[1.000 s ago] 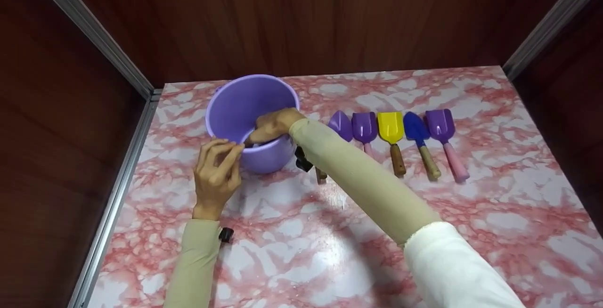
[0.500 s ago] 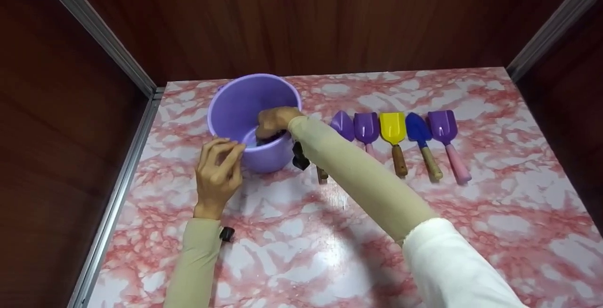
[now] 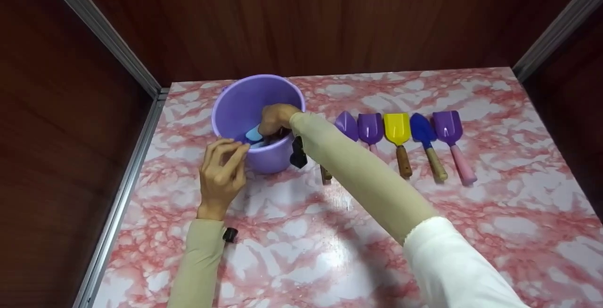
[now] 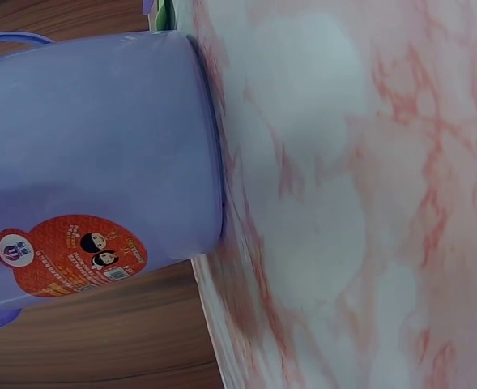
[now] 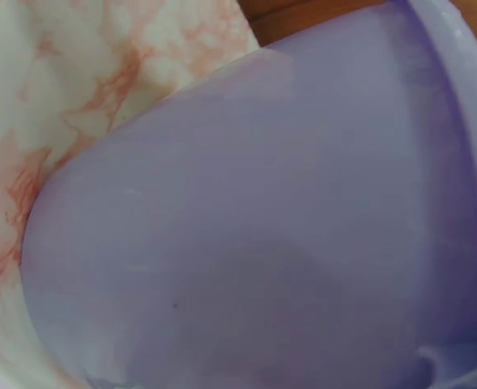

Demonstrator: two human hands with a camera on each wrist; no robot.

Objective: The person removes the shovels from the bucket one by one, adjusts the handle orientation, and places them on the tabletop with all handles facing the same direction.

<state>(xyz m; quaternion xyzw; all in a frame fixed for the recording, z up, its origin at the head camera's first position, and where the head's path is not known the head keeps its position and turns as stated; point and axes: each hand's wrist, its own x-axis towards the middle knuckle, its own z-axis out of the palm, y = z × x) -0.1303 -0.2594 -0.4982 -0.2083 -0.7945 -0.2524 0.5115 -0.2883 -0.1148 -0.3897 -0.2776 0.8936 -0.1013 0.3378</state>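
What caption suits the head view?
Right hand reaches into purple bucket; left hand touches its rim; five shovels lie alongside.

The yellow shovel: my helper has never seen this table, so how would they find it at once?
On the pink marbled table, right of the purple bucket, five toy shovels lie in a row. The yellow shovel is the middle one, the only yellow blade, between a purple and a blue one.

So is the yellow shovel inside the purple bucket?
No, the yellow shovel lies on the table in the row of shovels, right of the purple bucket.
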